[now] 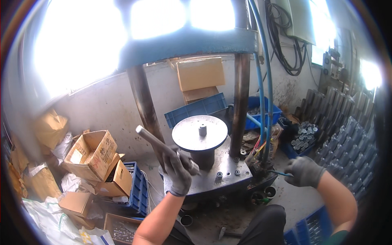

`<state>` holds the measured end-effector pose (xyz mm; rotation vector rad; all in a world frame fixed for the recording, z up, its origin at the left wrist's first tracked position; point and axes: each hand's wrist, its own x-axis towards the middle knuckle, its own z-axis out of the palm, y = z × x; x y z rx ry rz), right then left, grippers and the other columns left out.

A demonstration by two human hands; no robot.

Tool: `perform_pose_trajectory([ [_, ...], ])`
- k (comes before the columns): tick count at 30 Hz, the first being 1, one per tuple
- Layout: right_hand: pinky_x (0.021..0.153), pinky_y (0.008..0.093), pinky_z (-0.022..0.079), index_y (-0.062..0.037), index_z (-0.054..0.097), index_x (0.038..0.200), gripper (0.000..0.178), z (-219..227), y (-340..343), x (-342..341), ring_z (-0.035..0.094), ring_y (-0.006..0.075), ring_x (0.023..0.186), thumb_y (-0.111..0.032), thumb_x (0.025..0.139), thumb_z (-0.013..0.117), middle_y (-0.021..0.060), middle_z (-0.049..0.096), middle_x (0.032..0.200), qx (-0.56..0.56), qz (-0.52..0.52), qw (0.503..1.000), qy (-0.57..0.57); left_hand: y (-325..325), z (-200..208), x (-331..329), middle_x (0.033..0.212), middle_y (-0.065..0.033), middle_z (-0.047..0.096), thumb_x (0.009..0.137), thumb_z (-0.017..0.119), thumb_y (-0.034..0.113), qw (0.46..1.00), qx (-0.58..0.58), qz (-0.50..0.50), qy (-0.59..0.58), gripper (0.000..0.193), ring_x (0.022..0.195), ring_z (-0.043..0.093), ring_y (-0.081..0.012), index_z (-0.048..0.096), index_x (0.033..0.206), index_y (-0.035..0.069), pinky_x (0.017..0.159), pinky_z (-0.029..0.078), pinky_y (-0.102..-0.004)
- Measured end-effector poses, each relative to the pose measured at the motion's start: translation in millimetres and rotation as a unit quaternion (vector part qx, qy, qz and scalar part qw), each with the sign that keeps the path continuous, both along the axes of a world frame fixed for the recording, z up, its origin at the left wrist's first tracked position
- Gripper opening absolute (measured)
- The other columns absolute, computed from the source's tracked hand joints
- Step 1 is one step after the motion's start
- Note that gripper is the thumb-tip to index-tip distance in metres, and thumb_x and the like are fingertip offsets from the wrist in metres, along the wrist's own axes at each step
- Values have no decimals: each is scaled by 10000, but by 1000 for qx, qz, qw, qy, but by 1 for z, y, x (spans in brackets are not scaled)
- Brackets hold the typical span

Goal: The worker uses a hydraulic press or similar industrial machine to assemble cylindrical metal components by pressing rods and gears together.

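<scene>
My left hand (178,173), in a grey glove, is wrapped round a metal rod (149,137). The rod slants down to the right, and its lower end is thicker. It is held up in front of a hydraulic press's round steel plate (190,136), which has a small metal cylinder (202,130) standing at its middle. My right hand (305,171), also gloved, is closed on the end of a thin blue lever (280,173) beside the press. Small dark rings (219,174) lie on the steel base (234,183) below the plate.
The press's steel columns (241,98) and blue crossbeam (192,44) frame the plate. Cardboard boxes (90,157) and a blue crate (138,192) stand at left. Stacked metal tubes (347,143) fill the right side. Blue hoses (267,81) run down the right column. A hammer (222,232) lies on the floor.
</scene>
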<state>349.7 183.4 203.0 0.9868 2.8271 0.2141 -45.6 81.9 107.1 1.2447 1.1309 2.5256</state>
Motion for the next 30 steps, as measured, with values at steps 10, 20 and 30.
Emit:
perform_pose_trajectory([
  [10, 936, 468, 532, -62, 614, 1354, 595, -12, -12, 66, 681, 390, 1062, -431, 887, 634, 239, 712, 1100, -122, -148, 977, 96, 134, 130, -46, 649, -15, 496, 1092, 438, 435, 994, 83, 6, -65, 352, 513, 502, -113, 440, 1142, 87, 475, 431, -271],
  [20, 828, 466, 552, -14, 701, 1099, 337, -40, -11, 68, 694, 396, 897, -197, 819, 661, 230, 713, 925, 9, -158, 967, 200, 175, 123, -46, 650, 4, 477, 1080, 491, 409, 999, 36, 27, -30, 311, 559, 493, -113, 479, 1113, 101, 519, 436, -285],
  [30, 828, 439, 526, -20, 654, 1108, 262, 10, 81, 18, 662, 378, 916, -161, 889, 685, 168, 673, 995, 300, 13, 800, 520, 174, 119, -57, 661, -3, 488, 1082, 483, 411, 999, 16, 31, 6, 311, 535, 484, -97, 477, 1105, 100, 483, 417, -264],
])
